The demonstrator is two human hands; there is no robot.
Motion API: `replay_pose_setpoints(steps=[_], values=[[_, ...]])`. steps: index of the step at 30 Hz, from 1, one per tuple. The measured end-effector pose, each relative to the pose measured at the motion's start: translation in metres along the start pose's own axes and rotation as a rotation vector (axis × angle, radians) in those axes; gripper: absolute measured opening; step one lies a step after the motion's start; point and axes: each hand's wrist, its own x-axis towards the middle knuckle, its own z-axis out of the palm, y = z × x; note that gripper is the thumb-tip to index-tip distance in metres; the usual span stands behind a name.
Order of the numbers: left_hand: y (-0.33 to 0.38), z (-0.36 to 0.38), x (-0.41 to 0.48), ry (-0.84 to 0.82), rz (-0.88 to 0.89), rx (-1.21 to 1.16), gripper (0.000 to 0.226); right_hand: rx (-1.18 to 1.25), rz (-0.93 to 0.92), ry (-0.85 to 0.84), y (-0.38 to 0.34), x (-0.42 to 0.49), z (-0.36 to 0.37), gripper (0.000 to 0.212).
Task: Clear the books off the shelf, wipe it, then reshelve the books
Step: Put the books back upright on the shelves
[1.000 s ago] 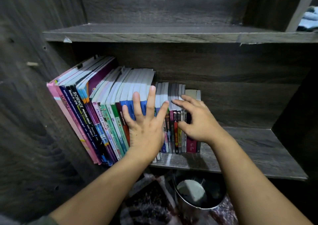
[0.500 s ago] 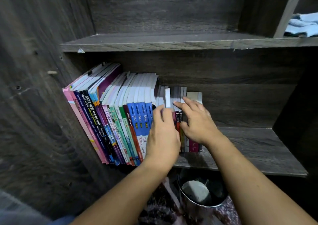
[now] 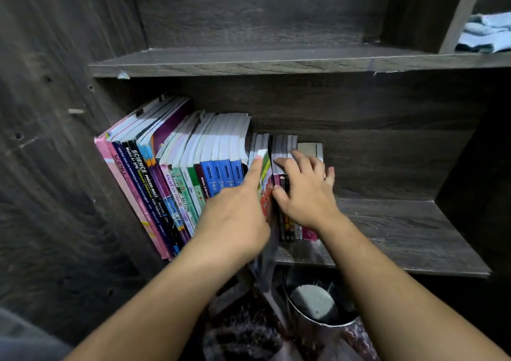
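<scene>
**Bucket** [image 3: 340,324]: metal, on the floor below the shelf, with a grey block [image 3: 312,301] inside.

**Left grip** [image 3: 237,217]: forefinger straight along the top edge of a thin book [image 3: 266,167]. The other fingers are hidden, but I judge them to be pinching it. Half a second ago this grip lay curled against the spines. Now the thin book is tipped out of the row, its blurred lower end past the shelf's front edge. Clearing has only just begun.

**Right grip** [image 3: 304,192]: fingers bent over the tops of the small books [image 3: 289,228], thumb on their spines, holding them back. It sits much as before.

**Tall books** [image 3: 177,172]: leaning left against the side wall, in the same order as before.

**Shelf** [image 3: 401,233]: bare board to the right of the row, not yet wiped.

**Cloth** [image 3: 486,33]: blue, folded, on the upper shelf at far right.
</scene>
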Motion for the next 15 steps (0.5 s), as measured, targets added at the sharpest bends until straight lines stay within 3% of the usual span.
replay_pose_setpoints(steps=[4,15], values=[[-0.015,-0.013,-0.014,0.058,0.044,0.142,0.087,0.027,0.02,0.078,-0.008,0.0,0.008,0.06],[-0.033,0.011,-0.026,-0.017,0.038,0.277,0.088,-0.028,0.094,0.216,-0.02,0.007,0.022,0.054]])
